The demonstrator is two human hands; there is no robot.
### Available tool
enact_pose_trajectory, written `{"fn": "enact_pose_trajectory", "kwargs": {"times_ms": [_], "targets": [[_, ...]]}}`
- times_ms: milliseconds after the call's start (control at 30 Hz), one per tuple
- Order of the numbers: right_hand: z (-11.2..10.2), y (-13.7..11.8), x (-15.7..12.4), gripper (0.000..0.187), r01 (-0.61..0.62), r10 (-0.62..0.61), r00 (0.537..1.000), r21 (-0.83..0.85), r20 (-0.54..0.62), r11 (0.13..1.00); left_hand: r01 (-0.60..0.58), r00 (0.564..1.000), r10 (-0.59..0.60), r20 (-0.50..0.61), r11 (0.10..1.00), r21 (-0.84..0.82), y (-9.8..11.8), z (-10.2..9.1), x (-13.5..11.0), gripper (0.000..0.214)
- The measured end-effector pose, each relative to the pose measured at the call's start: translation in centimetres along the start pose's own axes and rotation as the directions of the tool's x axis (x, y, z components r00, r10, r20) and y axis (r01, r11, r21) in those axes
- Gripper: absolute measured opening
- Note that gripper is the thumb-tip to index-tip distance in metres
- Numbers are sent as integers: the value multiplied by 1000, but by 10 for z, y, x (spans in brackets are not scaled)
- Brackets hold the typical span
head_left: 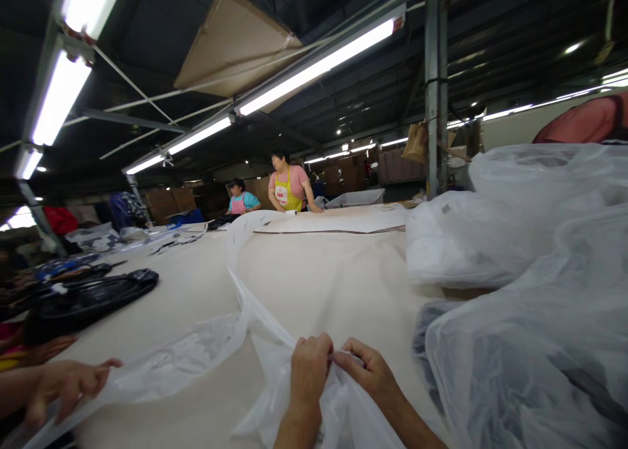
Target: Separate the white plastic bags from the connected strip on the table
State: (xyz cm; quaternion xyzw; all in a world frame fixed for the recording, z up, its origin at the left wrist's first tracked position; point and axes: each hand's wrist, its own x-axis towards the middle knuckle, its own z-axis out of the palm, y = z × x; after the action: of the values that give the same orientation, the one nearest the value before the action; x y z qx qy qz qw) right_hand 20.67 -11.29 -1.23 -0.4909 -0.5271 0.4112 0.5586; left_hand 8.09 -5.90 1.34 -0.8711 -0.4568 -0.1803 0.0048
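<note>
Along the left edge of the pale table (304,279): glossy black bundle (98,298) | near left corner: co-worker's hand (69,387), fingers loosely spread | middle of near edge: translucent plastic (269,377), gathered and pinched by left hand (310,362) and right hand (367,369) | right edge: piled plastic-wrapped packages (530,364)

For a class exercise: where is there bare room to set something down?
Bare table: between plastic film and bulging bags; between film and black bundle. Crowded: around left hand and right hand, and at far right.
</note>
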Motion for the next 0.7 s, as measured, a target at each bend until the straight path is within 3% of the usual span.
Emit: {"fn": "enact_pose_trajectory", "kwargs": {"times_ms": [167, 267, 333, 567, 700], "targets": [[-7, 1, 2, 44, 26, -31, 999, -120, -41, 992, -59, 998, 59, -5, 993, -106, -8, -5, -3, 12], [-13, 6, 4, 45, 3, -7, 998, -68, -60, 998, -66, 994, 47, -100, 977, -201, -22, -17, -8, 6], [-18, 8, 4, 44, -28, 25, 996, -28, -87, 999, -43, 994, 21, -104, 976, -212, -34, -22, -10, 3], [-25, 2, 2, 44, -54, 51, 990, -18, -133, 998, 25, 995, -50, -91, 965, -261, -70, -25, -15, 10], [-27, -6, 4, 48, -61, 66, 968, 28, -242, 998, 59, 991, -86, -104, 968, -243, -82, -26, -15, 33]]}}
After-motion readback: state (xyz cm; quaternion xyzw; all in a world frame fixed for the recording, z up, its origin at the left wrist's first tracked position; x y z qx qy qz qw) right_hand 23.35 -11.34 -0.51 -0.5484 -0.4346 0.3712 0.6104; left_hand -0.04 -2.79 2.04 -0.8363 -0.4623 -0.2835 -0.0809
